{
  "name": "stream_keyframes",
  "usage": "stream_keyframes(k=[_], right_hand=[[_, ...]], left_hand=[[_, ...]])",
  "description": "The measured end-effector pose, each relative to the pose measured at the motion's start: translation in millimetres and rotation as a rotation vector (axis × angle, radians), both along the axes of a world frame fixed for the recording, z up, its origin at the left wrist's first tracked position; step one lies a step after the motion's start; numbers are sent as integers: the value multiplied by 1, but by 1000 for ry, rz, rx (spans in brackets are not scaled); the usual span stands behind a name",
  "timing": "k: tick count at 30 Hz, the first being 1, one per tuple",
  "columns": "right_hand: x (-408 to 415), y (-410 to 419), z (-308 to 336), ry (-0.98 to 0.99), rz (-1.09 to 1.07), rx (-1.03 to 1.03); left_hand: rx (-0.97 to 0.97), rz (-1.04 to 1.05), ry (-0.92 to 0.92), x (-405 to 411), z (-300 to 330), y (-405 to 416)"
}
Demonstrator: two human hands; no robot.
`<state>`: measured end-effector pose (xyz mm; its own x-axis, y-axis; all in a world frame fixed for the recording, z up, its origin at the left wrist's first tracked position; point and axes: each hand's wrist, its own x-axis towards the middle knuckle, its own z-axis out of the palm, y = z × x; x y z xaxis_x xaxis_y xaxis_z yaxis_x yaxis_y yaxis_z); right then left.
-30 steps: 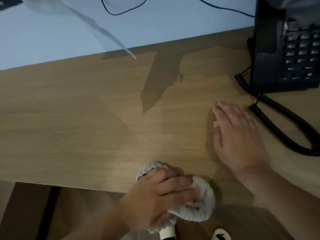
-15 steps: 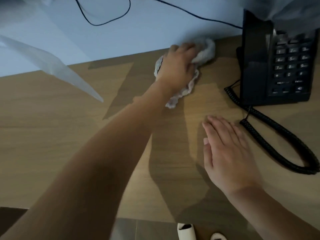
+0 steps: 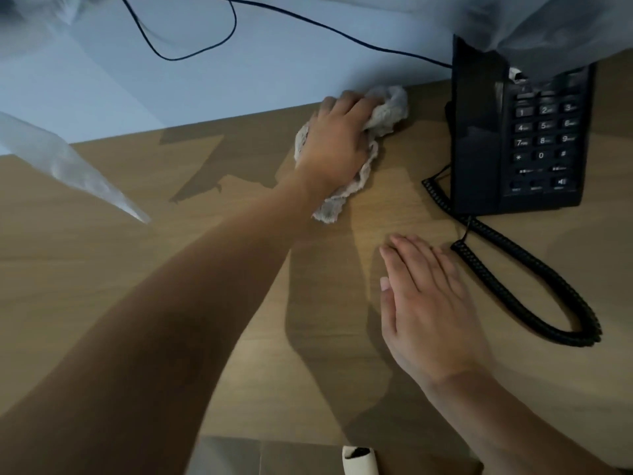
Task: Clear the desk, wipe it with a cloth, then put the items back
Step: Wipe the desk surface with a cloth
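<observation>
The left hand [image 3: 337, 140], arm stretched far out, grips a crumpled pale grey cloth [image 3: 383, 114] against the brown wooden bench [image 3: 102, 269] at upper centre. The right hand [image 3: 424, 303] lies flat, fingers straight, near a black desk telephone [image 3: 520, 132].

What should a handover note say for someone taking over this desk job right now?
Left hand: grips the cloth at the far edge of the desk, beside the phone.
Right hand: flat on the desk, fingers straight, holding nothing, near the phone's coiled cord.
Done: the visible part of the desk is bare except for the phone; wiping is under way.
Left: finish wiping, including around the phone, which stands on the desk, then put the items back; none of them is in view.
</observation>
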<state>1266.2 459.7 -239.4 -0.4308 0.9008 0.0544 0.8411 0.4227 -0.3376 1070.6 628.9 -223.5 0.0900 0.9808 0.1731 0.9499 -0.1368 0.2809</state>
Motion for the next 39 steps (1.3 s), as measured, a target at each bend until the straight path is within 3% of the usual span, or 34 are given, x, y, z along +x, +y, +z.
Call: stream_keyframes(k=[6, 11, 14, 16, 18, 20, 22, 23, 25, 27, 29, 31, 33, 34, 37, 39], right_hand=[[-1, 2, 5, 43, 34, -24], [38, 2, 33, 445, -31, -106], [90, 17, 42, 358, 8, 37], [118, 21, 36, 248, 33, 86], [137, 21, 28, 167, 52, 86], [149, 22, 21, 112, 54, 86], [157, 22, 15, 81, 19, 70], [160, 21, 10, 62, 4, 59], [161, 17, 1, 28, -5, 43], [159, 18, -6, 19, 9, 39], [158, 19, -4, 33, 6, 32], [158, 18, -3, 46, -10, 26], [159, 16, -2, 48, -6, 22], [158, 16, -2, 40, 0, 20], [159, 17, -4, 16, -5, 34], [158, 16, -4, 6, -10, 40]], left_hand=[[-1, 33, 98, 4, 1, -1], [23, -13, 43, 24, -6, -69], [-13, -169, -81, 50, -9, -170], [-95, -413, -100, 86, -1, -247], [-222, -521, -127, 106, 8, -287], [-120, -282, -45, 91, 9, -274], [-27, 192, 74, 45, 6, -241], [-28, 414, 48, 28, 8, -227], [0, 658, 40, 21, 5, -210], [40, 633, 86, 59, -5, -218], [53, 302, 5, 125, -5, -254], [-57, -70, -83, 183, -3, -306], [-103, -253, -154, 194, 4, -324], [-73, -201, -176, 181, 5, -312], [135, 383, -204, 111, 18, -236], [95, 663, -146, 57, 19, -195]])
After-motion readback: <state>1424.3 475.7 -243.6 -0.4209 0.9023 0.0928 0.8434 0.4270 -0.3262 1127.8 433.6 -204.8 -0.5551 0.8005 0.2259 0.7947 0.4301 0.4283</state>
